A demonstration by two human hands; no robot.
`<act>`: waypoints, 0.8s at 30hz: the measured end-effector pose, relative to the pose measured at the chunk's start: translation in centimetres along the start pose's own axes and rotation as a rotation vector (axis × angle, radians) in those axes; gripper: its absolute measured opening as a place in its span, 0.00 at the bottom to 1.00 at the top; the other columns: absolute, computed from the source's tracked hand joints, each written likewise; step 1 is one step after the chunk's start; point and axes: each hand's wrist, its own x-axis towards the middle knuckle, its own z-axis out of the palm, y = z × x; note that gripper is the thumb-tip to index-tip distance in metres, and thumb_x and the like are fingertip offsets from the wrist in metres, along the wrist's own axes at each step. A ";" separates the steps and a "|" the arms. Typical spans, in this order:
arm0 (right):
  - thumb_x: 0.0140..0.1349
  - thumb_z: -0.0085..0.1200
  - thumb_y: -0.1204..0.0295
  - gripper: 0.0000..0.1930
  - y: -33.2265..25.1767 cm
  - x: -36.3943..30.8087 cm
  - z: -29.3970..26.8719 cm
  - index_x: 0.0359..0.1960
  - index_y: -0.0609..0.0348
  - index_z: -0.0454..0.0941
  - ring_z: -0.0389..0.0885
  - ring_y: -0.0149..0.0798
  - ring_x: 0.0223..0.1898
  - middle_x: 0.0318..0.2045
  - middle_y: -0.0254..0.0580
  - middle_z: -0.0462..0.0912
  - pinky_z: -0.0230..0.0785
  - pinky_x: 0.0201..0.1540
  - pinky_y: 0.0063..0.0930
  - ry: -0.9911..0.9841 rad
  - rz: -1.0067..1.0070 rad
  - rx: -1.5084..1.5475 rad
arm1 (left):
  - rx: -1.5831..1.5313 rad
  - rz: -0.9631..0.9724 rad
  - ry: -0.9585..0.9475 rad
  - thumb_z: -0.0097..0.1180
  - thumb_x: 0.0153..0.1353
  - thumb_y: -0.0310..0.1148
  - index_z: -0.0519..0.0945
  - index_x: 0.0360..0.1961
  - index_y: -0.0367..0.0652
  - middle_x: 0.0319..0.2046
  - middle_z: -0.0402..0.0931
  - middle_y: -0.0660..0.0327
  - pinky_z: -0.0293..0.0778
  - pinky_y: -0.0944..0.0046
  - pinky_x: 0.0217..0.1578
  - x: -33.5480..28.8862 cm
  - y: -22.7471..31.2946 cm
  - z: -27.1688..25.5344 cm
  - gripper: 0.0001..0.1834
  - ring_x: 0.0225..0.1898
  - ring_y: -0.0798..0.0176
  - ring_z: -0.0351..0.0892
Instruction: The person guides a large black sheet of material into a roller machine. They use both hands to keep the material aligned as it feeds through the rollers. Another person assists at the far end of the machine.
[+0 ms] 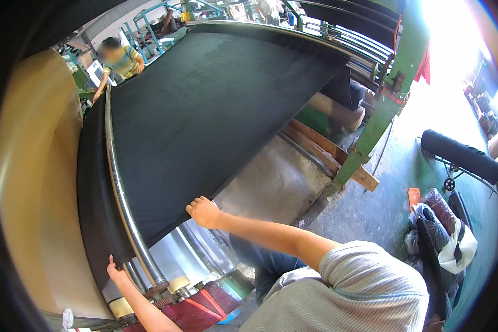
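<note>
A wide sheet of black fabric [221, 105] stretches across the machine and passes beneath a shiny metal bar [119, 188]. At its near edge, my right hand [205, 213] is closed, with the fabric's border pinched in the fingers. To the left of the bar, my left hand [115, 271] touches the near edge of the fabric's lower strip. One of its digits stretches upward along the cloth; the other fingers are partly hidden. Beyond my left hand stands a large, smooth, tan-coloured roller or curved panel [36, 182].
At the far left, another person [122, 60] reaches toward the fabric's opposite edge. Metal rollers [196, 249] and a gear [161, 302] lie near my hands. A green post [373, 130] and wooden beam [337, 157] stand right. Farther right are a cart with a black roll [459, 156] and bundled plastic bags [434, 221].
</note>
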 end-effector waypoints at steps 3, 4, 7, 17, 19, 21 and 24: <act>0.52 0.48 0.71 0.04 -1.4 0.7 0.4 0.26 0.58 0.72 0.76 0.42 0.33 0.25 0.41 0.76 0.65 0.39 0.33 0.015 -0.029 0.014 | 0.009 -0.007 -0.069 0.33 0.51 0.24 0.81 0.45 0.47 0.47 0.77 0.47 0.75 0.42 0.48 -0.8 0.4 0.5 0.26 0.47 0.44 0.77; 0.52 0.48 0.71 0.04 -1.8 0.9 0.7 0.26 0.58 0.72 0.75 0.41 0.34 0.26 0.41 0.76 0.65 0.39 0.33 0.039 -0.066 0.033 | 0.019 -0.004 -0.076 0.33 0.50 0.24 0.81 0.45 0.46 0.47 0.77 0.47 0.75 0.42 0.49 -0.3 0.7 -0.1 0.26 0.48 0.44 0.77; 0.50 0.49 0.71 0.04 -2.2 2.0 0.3 0.27 0.56 0.71 0.72 0.41 0.36 0.29 0.40 0.74 0.65 0.40 0.33 0.112 -0.185 0.092 | -0.023 0.041 0.069 0.35 0.50 0.23 0.81 0.44 0.46 0.46 0.77 0.47 0.75 0.43 0.48 1.5 0.9 -1.8 0.25 0.48 0.45 0.77; 0.50 0.49 0.71 0.04 7.8 2.6 -5.2 0.25 0.56 0.76 0.75 0.42 0.37 0.27 0.43 0.78 0.63 0.43 0.34 0.198 0.316 -0.087 | 0.155 0.056 -0.147 0.38 0.48 0.27 0.82 0.46 0.48 0.44 0.78 0.53 0.76 0.53 0.43 1.3 0.8 -1.7 0.26 0.42 0.53 0.77; 0.50 0.49 0.71 0.04 7.9 1.2 -3.8 0.24 0.56 0.76 0.76 0.42 0.34 0.25 0.42 0.79 0.63 0.42 0.34 0.111 0.219 -0.109 | 0.095 0.053 -0.061 0.37 0.49 0.27 0.82 0.45 0.49 0.44 0.78 0.54 0.76 0.53 0.43 -0.1 -0.1 -0.2 0.25 0.42 0.52 0.77; 0.49 0.49 0.71 0.05 6.3 0.5 -3.1 0.23 0.57 0.76 0.78 0.43 0.32 0.23 0.42 0.80 0.65 0.40 0.35 0.067 0.137 -0.079 | 0.069 0.123 0.069 0.36 0.48 0.27 0.83 0.45 0.51 0.45 0.78 0.55 0.76 0.53 0.41 -0.6 0.1 -0.1 0.26 0.41 0.51 0.77; 0.49 0.49 0.72 0.03 4.0 0.4 -2.9 0.23 0.56 0.74 0.77 0.42 0.32 0.23 0.41 0.78 0.65 0.40 0.34 0.071 0.110 -0.021 | 0.041 0.148 0.165 0.35 0.48 0.27 0.83 0.45 0.51 0.46 0.78 0.55 0.76 0.52 0.44 -0.3 0.6 -1.4 0.27 0.44 0.50 0.77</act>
